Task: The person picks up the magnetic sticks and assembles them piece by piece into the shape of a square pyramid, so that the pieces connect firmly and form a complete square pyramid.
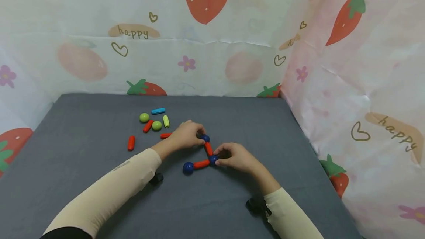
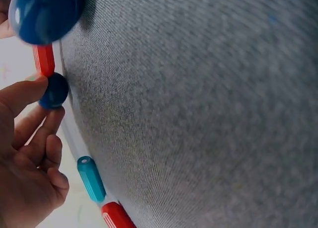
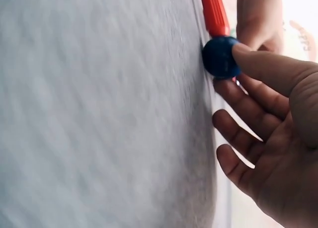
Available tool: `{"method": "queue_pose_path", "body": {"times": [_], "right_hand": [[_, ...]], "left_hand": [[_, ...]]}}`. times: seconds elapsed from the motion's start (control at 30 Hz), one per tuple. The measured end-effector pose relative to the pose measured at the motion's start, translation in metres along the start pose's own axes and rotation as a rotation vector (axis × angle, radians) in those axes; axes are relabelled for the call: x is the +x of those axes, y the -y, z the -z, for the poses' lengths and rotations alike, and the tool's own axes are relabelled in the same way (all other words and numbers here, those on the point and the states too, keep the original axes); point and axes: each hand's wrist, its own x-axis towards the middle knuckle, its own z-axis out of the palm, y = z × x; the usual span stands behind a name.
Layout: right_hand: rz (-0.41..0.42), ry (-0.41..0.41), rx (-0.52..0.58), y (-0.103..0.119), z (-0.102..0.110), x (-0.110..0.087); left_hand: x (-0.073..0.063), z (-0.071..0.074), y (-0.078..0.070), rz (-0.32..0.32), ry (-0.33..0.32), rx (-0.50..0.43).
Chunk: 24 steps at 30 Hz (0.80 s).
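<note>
We see three glossy dark-blue balls (image 1: 188, 168) and two ribbed red rods (image 1: 201, 164) joined at an angle on the grey cloth-covered table (image 1: 199, 205). Our left hand (image 1: 186, 135) pinches the far ball (image 1: 206, 138), our right hand (image 1: 240, 158) the corner ball (image 1: 213, 160). Leftward lie loose red rods (image 1: 131, 143), green balls (image 1: 144, 117), and a blue rod (image 1: 158, 111).

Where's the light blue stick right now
In the head view, the light blue stick lies left of the left hand, just beyond the yellow-green stick.
</note>
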Motion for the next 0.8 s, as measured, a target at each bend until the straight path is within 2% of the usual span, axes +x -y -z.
{"method": "queue_pose_path", "body": {"times": [0.37,0.57,0.8], "right_hand": [[-0.018,-0.023,-0.009,0.008,-0.011,-0.003],[0.013,0.017,-0.003,0.009,-0.001,0.0],[0.006,-0.094,-0.011,0.005,0.018,0.02]], "left_hand": [[0.003,-0.003,-0.005,-0.048,0.022,-0.112],[0.001,-0.002,-0.008,-0.035,0.033,-0.11],[0.001,-0.003,-0.008,-0.025,0.029,-0.112]]}}
